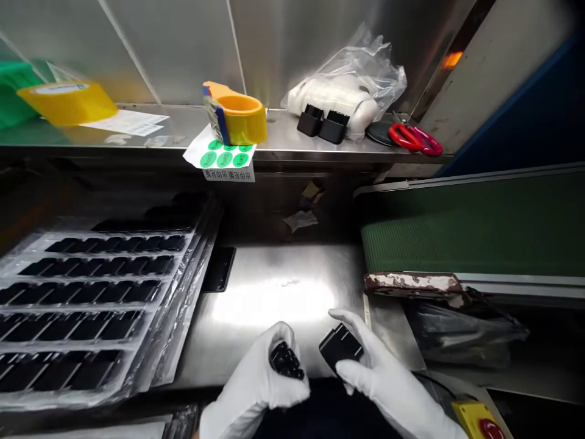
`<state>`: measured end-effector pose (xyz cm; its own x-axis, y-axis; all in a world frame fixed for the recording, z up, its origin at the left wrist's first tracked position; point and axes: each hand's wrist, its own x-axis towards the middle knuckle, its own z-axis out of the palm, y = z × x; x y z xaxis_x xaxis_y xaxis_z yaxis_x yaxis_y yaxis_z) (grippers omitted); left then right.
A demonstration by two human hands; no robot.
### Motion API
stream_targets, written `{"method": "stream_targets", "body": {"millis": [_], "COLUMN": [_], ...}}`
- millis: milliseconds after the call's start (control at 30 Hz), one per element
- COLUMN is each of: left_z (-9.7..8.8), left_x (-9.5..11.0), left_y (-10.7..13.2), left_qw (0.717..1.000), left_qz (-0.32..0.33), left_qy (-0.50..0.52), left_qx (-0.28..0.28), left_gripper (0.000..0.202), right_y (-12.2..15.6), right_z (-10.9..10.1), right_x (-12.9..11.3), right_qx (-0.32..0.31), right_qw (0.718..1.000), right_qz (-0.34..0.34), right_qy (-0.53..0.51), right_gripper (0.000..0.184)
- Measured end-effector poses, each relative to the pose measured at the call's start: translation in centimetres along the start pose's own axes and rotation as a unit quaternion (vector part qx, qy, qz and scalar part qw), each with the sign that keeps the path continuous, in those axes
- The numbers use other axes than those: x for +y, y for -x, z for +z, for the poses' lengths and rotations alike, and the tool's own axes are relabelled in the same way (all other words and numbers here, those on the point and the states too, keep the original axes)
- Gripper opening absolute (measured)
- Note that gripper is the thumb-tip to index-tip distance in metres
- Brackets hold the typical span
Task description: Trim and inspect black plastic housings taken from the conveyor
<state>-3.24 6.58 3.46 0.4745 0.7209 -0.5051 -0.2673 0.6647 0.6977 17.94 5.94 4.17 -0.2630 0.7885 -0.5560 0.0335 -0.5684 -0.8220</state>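
Both my hands wear white gloves and hover over the near edge of a steel worktop [260,274]. Curled fingers of my left hand [262,378] cup a clump of small black parts [286,360]; their exact kind is too small to tell. My right hand [379,372] grips a black plastic housing [340,347], boxy with a ridge on its upper face, between thumb and fingers. The two hands are apart from each other. Left of them lies a stack of clear plastic trays [150,341], its top one filled with rows of similar black pieces [98,326].
A flat black device [219,269] lies beside the trays. On the shelf are a tape dispenser [247,125], green RoHS stickers [223,160], two black housings [333,127], a bagged white bundle [333,94] and red scissors [406,138]. A green conveyor belt [475,225] runs at right, above a red button box [475,421].
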Motion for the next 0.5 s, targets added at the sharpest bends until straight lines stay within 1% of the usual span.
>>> {"method": "stream_targets", "body": {"millis": [67,133,233,333,400,433,500], "left_z": [-1.3,-2.3,-3.2,-3.7,-3.9,-3.9,-4.0], "left_x": [-1.3,-2.6,-4.6,-5.9,-6.4,-6.4,-6.2], "left_y": [0.8,1.4,2.0,2.3,2.4,2.4,2.4], "left_qw": [1.0,0.997,0.982,0.968,0.965,0.963,0.958], "left_qz": [0.005,-0.024,-0.076,-0.102,-0.11,-0.106,-0.082], "left_qy": [0.014,0.053,0.153,0.215,0.228,0.237,0.26], "left_qx": [-0.007,-0.041,-0.08,-0.075,-0.067,-0.067,-0.084], "left_gripper": [0.032,0.041,0.053,0.067,0.063,0.056,0.038], "right_y": [-0.2,-0.4,-0.6,-0.7,-0.7,-0.7,-0.7], "right_z": [1.1,1.7,2.0,2.0,2.1,2.1,2.3], "right_x": [-0.3,-0.4,-0.4,0.1,0.6,0.8,1.1], "right_qx": [-0.026,-0.045,-0.058,-0.07,-0.079,-0.087,-0.094], "right_qw": [0.999,0.998,0.997,0.995,0.994,0.993,0.991], "right_qz": [0.001,0.0,0.024,0.056,0.066,0.068,0.069], "right_qy": [-0.03,-0.046,-0.036,-0.035,-0.045,-0.051,-0.061], "right_gripper": [0.049,0.044,0.055,0.062,0.062,0.062,0.065]}}
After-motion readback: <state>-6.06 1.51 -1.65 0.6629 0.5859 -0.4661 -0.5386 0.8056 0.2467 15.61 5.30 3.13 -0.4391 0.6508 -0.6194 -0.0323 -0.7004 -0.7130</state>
